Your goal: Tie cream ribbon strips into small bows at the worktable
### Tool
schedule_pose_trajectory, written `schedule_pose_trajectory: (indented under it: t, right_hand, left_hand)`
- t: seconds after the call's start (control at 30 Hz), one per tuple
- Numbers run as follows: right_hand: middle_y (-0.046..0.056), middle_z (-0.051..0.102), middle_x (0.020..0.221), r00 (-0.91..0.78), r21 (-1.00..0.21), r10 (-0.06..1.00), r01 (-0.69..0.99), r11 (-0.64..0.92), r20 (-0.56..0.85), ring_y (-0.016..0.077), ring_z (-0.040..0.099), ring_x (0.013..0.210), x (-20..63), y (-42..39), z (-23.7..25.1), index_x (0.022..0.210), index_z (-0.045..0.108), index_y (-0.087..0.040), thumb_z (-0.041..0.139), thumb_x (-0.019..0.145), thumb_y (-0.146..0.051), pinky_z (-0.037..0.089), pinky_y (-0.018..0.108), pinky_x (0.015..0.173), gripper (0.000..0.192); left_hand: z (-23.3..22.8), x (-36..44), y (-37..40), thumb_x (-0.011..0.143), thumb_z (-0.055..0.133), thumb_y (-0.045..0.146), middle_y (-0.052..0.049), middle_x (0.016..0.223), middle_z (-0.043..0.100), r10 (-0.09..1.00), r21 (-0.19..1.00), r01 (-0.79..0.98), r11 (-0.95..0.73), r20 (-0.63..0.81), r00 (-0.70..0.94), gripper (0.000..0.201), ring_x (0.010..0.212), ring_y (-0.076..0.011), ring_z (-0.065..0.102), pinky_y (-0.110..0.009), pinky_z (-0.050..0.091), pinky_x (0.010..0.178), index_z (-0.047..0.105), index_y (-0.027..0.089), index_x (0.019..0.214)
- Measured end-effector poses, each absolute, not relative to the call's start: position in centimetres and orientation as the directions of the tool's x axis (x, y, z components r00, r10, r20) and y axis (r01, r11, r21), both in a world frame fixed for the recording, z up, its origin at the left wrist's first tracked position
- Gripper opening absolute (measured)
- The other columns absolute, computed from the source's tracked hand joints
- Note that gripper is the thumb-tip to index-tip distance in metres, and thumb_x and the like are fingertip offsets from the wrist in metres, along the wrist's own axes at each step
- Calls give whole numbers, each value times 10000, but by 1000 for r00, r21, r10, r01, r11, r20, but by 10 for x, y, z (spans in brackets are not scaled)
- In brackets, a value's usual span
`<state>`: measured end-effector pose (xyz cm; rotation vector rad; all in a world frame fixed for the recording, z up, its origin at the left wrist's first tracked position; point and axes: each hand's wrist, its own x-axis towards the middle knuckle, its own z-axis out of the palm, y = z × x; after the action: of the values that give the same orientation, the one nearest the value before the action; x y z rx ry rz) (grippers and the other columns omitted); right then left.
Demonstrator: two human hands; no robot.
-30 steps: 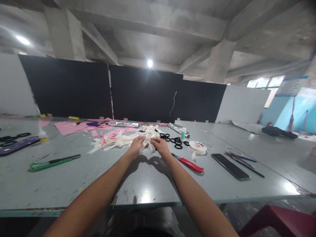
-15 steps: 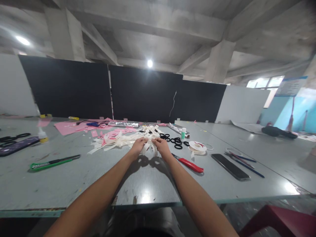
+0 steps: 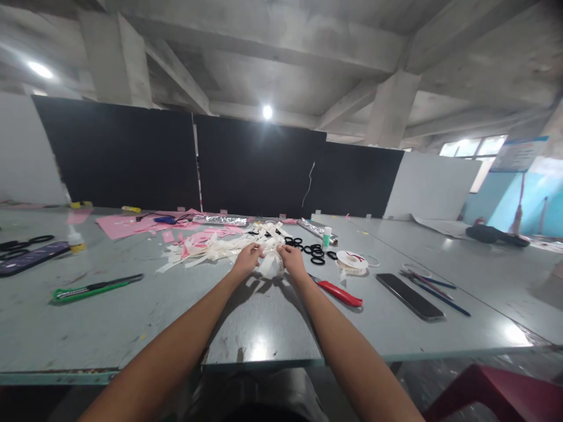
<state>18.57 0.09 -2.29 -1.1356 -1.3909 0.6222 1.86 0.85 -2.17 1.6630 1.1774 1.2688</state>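
Head view: both bare forearms reach straight out from the bottom edge and converge near the middle of the grey bench [image 3: 264, 328]. The left hand [image 3: 247, 259] and right hand [image 3: 291, 260] sit close together, knuckles up, wrists low over the bench top. Between them they pinch a small bundle of white ribbon strips [image 3: 270, 261]; the fingers [image 3: 257, 253] of the left hand are curled closed on its left side, and the right hand's are curled closed on its right side, so each hand has a grip on the same bundle. The bundle hangs just above the bench, at the near edge of a loose heap of white and pink ribbon scraps [image 3: 206, 247] that spreads to the left behind the left hand.

Just right of the right hand lies a red-handled cutter [image 3: 338, 290], near but not touching it. Beyond it are a cluster of black rings [image 3: 310, 249], a small green-capped bottle [image 3: 326, 236] and a ribbon spool [image 3: 352, 261]. Further right lies a dark phone [image 3: 410, 296], face up, with pens [image 3: 435, 287] beside it. To the left, well apart from the hands, lies a green-handled cutter [image 3: 94, 287], and pink paper sheets [image 3: 123, 225] lie toward the back.

The spool's top carries a red mark, and a poster on the far right wall has print; both are too small to read.
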Motion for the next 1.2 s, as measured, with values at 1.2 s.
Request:
schedule_pose_trajectory:
  t: [1.2]
  right_hand:
    - [34, 691, 756, -270, -443, 884, 786, 431, 380, 126, 557, 668, 198, -1, -20, 853, 714, -164, 579, 797, -212, 335, 214, 603, 153]
  left_hand:
    - [-22, 14, -4, 815, 473, 348, -41, 865, 712, 871, 363, 806, -467, 347, 349, 345, 847, -211, 630, -285, 391, 769, 643, 247, 1097]
